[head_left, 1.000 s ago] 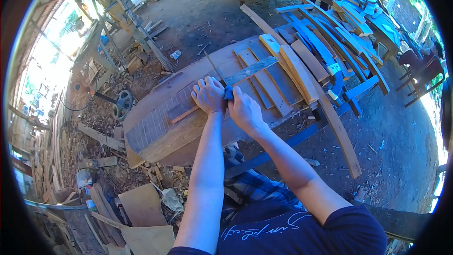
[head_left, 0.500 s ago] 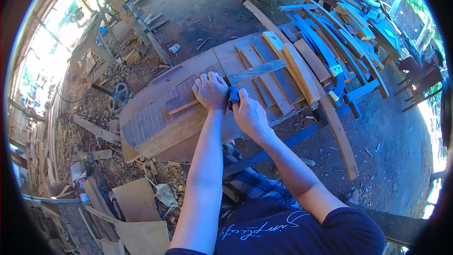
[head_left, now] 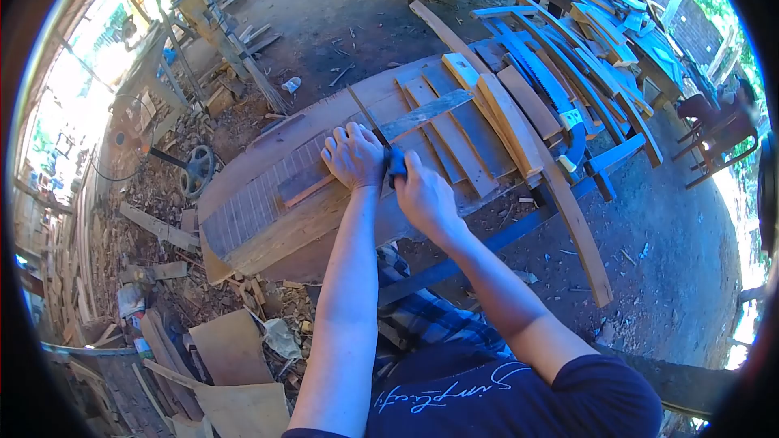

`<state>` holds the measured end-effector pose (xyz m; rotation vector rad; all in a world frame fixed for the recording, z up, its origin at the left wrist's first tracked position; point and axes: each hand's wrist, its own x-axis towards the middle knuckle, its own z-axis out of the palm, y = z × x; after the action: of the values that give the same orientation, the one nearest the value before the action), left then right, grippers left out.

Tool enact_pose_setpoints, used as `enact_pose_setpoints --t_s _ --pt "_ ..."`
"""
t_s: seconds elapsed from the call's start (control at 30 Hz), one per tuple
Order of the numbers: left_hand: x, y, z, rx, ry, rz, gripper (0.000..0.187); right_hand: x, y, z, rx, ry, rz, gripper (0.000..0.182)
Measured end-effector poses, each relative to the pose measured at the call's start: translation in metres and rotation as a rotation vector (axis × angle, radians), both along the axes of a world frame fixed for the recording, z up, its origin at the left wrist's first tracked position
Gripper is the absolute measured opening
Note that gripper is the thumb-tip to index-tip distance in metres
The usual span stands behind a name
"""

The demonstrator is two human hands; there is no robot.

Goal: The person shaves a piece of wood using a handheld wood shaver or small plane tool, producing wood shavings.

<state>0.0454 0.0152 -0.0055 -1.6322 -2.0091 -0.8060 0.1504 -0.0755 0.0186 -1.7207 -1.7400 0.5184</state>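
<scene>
My right hand (head_left: 426,201) is closed around the dark blue handle (head_left: 395,164) of a handsaw. The saw's thin blade (head_left: 367,116) shows almost edge-on, running away from me across a narrow wooden board (head_left: 430,112). Fingers curled over that same board, my left hand (head_left: 355,154) grips it just left of the blade. The board lies slantwise on a low wooden work surface (head_left: 243,170), its right end resting over a few flat slats (head_left: 454,142). My left hand covers its middle part.
A second saw with a blue handle (head_left: 574,138) lies among long wood strips on the right. Beyond the slats, a long curved piece (head_left: 578,227) overhangs the near edge. Offcuts and chips (head_left: 276,300) litter the ground; a handwheel (head_left: 197,170) stands at left.
The whole view has shifted slightly left. The saw and the board's right end have moved a little relative to the slats, and both hands keep their holds.
</scene>
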Motion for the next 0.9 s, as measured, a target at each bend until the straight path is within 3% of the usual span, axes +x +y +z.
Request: enact_pose_setpoints --t_s 0.13,0.27,0.5,0.6,0.8,0.9 --pt "-0.002 0.002 -0.003 0.013 0.002 0.025 0.019 -0.005 0.015 0.007 0.042 -0.003 0.01 0.022" --pt "0.0 0.005 -0.003 0.058 -0.002 0.018 0.017 0.012 -0.036 0.008 -0.047 -0.03 0.011 0.021" --pt "0.0 0.007 -0.008 0.062 -0.014 0.028 0.015 -0.006 0.012 0.003 0.073 -0.026 0.01 0.022" --pt "-0.003 0.005 -0.004 0.07 -0.009 0.007 0.014 0.008 -0.03 0.013 -0.084 -0.01 0.013 0.023" --pt "0.003 0.003 -0.01 0.038 0.002 -0.025 0.012 -0.004 0.018 0.001 0.041 -0.092 -0.001 0.025" --pt "-0.002 0.005 -0.01 -0.016 0.002 0.015 0.011 0.0 0.007 0.005 -0.092 -0.084 0.033 0.028"
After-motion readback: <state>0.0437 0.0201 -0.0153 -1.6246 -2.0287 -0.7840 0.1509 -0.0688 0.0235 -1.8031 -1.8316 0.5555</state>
